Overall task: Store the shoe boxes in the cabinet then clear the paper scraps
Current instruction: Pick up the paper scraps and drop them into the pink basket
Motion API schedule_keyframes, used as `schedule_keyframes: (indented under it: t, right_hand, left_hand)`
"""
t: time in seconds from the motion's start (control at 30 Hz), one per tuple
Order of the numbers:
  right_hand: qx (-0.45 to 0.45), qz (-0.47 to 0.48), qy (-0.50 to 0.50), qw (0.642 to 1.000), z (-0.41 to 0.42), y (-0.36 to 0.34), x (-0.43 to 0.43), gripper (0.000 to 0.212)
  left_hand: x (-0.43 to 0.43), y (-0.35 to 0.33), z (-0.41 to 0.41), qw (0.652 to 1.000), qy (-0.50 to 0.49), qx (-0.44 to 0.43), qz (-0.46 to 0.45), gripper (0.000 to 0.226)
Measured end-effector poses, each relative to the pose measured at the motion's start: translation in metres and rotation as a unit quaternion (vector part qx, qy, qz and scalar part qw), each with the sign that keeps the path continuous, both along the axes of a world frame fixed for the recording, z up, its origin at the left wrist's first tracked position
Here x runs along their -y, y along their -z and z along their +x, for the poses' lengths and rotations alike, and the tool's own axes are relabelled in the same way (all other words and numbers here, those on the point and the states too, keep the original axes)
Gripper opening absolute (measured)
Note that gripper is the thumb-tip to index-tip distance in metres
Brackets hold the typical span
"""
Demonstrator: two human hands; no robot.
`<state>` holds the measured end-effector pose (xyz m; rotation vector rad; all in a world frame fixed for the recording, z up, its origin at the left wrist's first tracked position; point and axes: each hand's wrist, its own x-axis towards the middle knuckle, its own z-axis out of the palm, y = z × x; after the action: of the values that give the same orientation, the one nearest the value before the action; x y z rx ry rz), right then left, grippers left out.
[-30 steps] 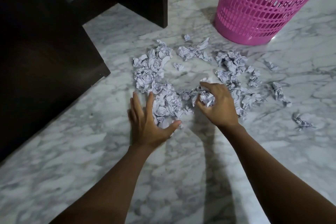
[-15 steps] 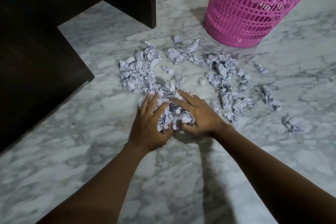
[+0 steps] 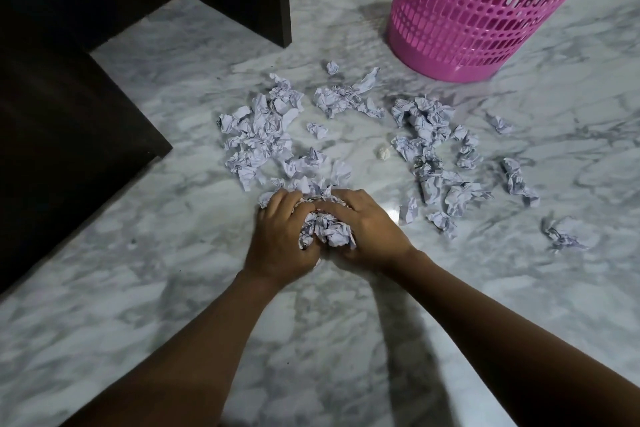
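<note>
scooping up a wad of paper

both my hands are curled round one wad (image 3: 329, 230) of crumpled paper. my left hand (image 3: 280, 239) grips it from one side and my right hand (image 3: 367, 229) grips it from the other, with fingers bent over the top. the wad sits low on the floor (image 3: 311, 340), on my side of the bin (image 3: 485, 10) and well apart from it.

to do this well, i think i should squeeze the wad tight so no bits drop out. then i should lift it with both hands and carry it over the top of the bin. the bin's top is out of the picture, so i must lift high. small bits at the edge of the wad look loose and could slip out.

many more scraps (image 3: 259, 139) lie on the floor between the wad and the bin. some are in clumps. some lie alone, in front of the bin and a bit to its right. one tiny white bit (image 3: 383, 152) lies among them. i think i will need more trips.

the dark cabinet (image 3: 69, 114) stands left of the bin. its corner pokes out near the left clump, so i should mind my arm there.
</note>
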<state>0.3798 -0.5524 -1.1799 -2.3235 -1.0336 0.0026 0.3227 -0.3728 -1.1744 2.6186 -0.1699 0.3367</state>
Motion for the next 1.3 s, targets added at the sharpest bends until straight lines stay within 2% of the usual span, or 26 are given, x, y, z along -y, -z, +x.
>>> schedule_keyframes:
  t: [0.23,0.47,0.57,0.67,0.77,0.93,1.1,1.2,1.3]
  right_hand:
    - [-0.028,0.048,0.025,0.998,-0.014,0.005,-0.005,0.065]
    - [-0.13,0.048,0.071,0.988,-0.022,-0.011,-0.004,0.059]
    - [-0.155,0.076,0.091,0.981,-0.017,-0.029,-0.005,0.056]
    - [-0.135,0.101,0.127,0.977,-0.002,-0.058,-0.004,0.041]
    - [-0.15,0.112,0.157,0.97,0.017,-0.094,-0.001,0.033]
    - [-0.156,0.174,0.161,0.959,0.043,-0.155,0.013,0.009]
    - [-0.122,0.194,0.138,0.964,0.065,-0.242,0.039,0.009]
    - [-0.087,0.189,0.14,0.968,0.085,-0.298,0.063,0.017]
    - [-0.048,0.192,0.148,0.969,0.107,-0.346,0.09,0.01]
  left_hand:
    - [-0.002,-0.005,-0.003,1.0,0.016,-0.017,-0.011,0.038]
    - [-0.006,-0.022,-0.007,0.998,0.03,-0.057,-0.024,0.037]
    - [-0.005,-0.03,0.0,0.995,0.015,-0.08,-0.054,0.035]
    - [-0.002,-0.051,0.016,0.991,-0.001,-0.084,-0.102,0.034]
    - [0.003,-0.085,0.037,0.982,-0.011,-0.11,-0.155,0.033]
    - [0.022,-0.158,0.066,0.971,-0.041,-0.082,-0.219,0.022]
    - [0.049,-0.244,0.09,0.969,-0.028,-0.066,-0.238,0.015]
    - [0.071,-0.296,0.111,0.968,-0.021,-0.042,-0.247,0.022]
    - [0.097,-0.345,0.138,0.972,0.003,-0.013,-0.233,0.03]
